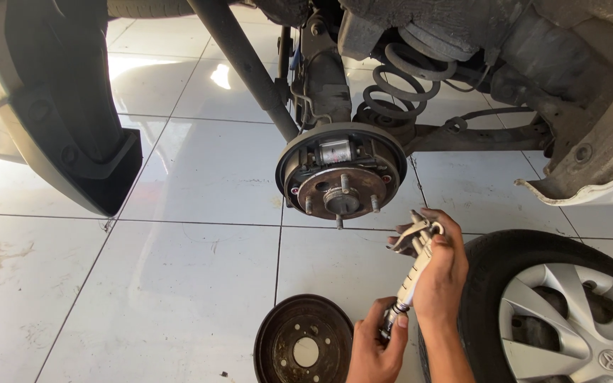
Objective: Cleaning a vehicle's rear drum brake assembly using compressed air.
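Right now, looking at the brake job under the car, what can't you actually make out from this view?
- Tool: the right hand covers its middle and the left hand wraps its lower end, so its type is unclear.
- Wheel: cut off by the right and bottom edges.
- Brake drum: lower rim cut by the bottom edge.
- Brake parts behind the hub: small and shadowed, condition unreadable.
- Spring: its top is hidden by the car body.

My right hand covers the middle of the pliers-like tool; my left hand hides its lower end and is cut off at the bottom edge; the wheel runs off the right and bottom edges; the brake drum loses its lower rim there too.
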